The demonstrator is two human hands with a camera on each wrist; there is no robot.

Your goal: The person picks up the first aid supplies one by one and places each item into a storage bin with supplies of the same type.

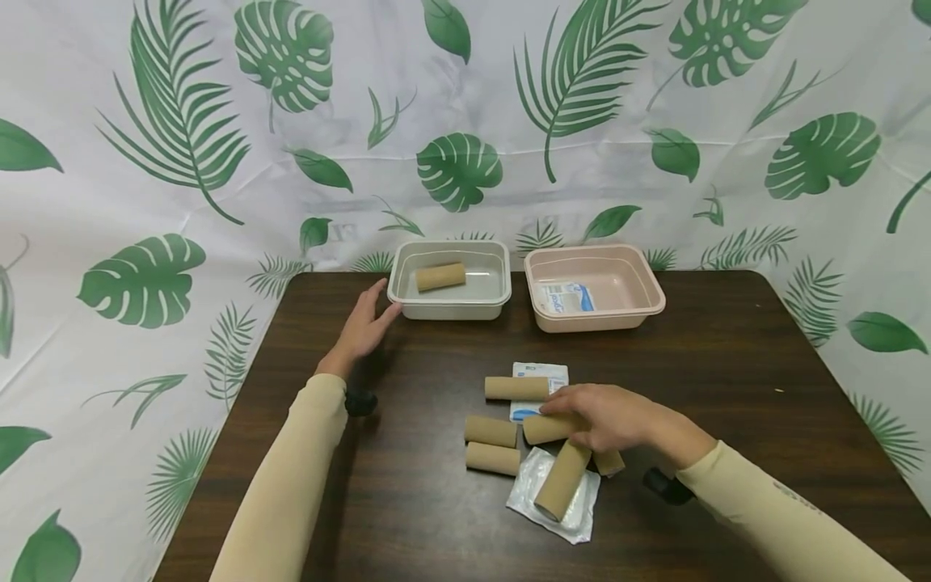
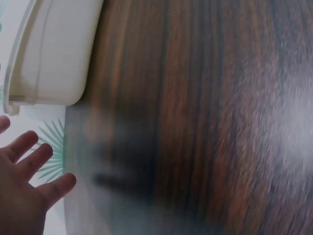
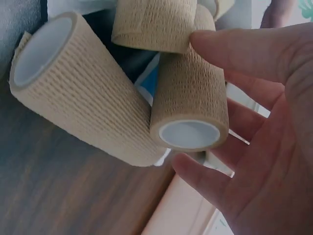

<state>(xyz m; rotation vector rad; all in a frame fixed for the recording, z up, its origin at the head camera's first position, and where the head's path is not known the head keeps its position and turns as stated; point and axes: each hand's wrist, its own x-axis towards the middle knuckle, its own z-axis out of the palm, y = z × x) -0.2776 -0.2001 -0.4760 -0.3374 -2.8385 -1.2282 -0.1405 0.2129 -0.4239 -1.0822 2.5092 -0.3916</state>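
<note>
In the head view my right hand (image 1: 607, 416) reaches over a cluster of tan bandage rolls. Its thumb and fingers curl round one bandage roll (image 3: 190, 103), seen with its white core facing the right wrist camera. Another roll (image 3: 83, 93) lies beside it, and a third (image 3: 156, 24) is close to the thumb. One roll (image 1: 563, 481) rests on a white packet (image 1: 520, 497). My left hand (image 1: 364, 323) is beside the grey bin (image 1: 454, 310), fingers spread and holding nothing; whether it touches the rim I cannot tell. A roll (image 1: 440, 276) lies inside that bin.
A pink bin (image 1: 596, 322) with a white-and-blue packet (image 1: 566, 297) inside stands right of the grey one. Two rolls (image 1: 490, 431) lie side by side left of the right hand. Another roll (image 1: 516, 389) lies across a packet (image 1: 541, 371). Behind the table hangs a leaf-patterned cloth (image 1: 458, 174).
</note>
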